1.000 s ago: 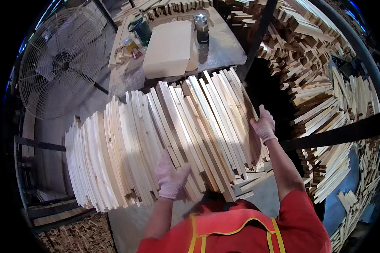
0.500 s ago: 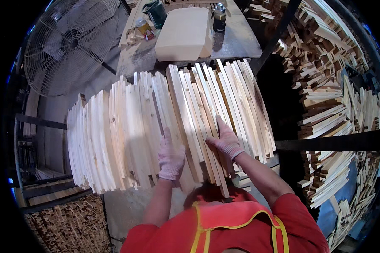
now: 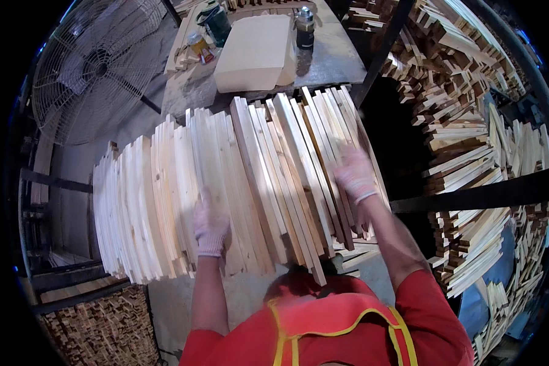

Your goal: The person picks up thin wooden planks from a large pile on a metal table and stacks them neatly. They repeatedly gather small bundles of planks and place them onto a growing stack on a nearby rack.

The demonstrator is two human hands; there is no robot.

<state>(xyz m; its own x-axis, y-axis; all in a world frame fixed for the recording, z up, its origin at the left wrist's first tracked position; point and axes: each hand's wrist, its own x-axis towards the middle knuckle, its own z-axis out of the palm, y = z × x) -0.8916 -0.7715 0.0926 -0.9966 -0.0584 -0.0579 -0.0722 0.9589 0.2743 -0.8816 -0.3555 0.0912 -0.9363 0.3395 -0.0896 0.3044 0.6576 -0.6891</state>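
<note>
A wide row of pale wooden strips (image 3: 164, 201) lies side by side in front of me, their long sides running away from me. Some strips right of the middle stick out toward me, one (image 3: 314, 259) furthest. My left hand (image 3: 212, 227), in a pale pink knit glove, rests over the strips left of the middle, fingers stretched forward. Toward the row's right end, my right hand (image 3: 355, 174) in a matching glove is over the strips, fingers apart and slightly blurred. Neither hand visibly grips a strip; the undersides of both are hidden.
Beyond the strips, a table (image 3: 329, 64) bears a cardboard box (image 3: 253, 52), a dark bottle (image 3: 305, 30) and a jar (image 3: 198, 44). A large caged fan (image 3: 97, 64) stands far left. Stacked wood (image 3: 460, 177) fills the right behind a dark metal bar (image 3: 475, 196); more (image 3: 103, 329) lies lower left.
My hands have moved apart: the left one leftward along the strips, the right one rightward and farther away toward the row's right end. The view has shifted slightly.
</note>
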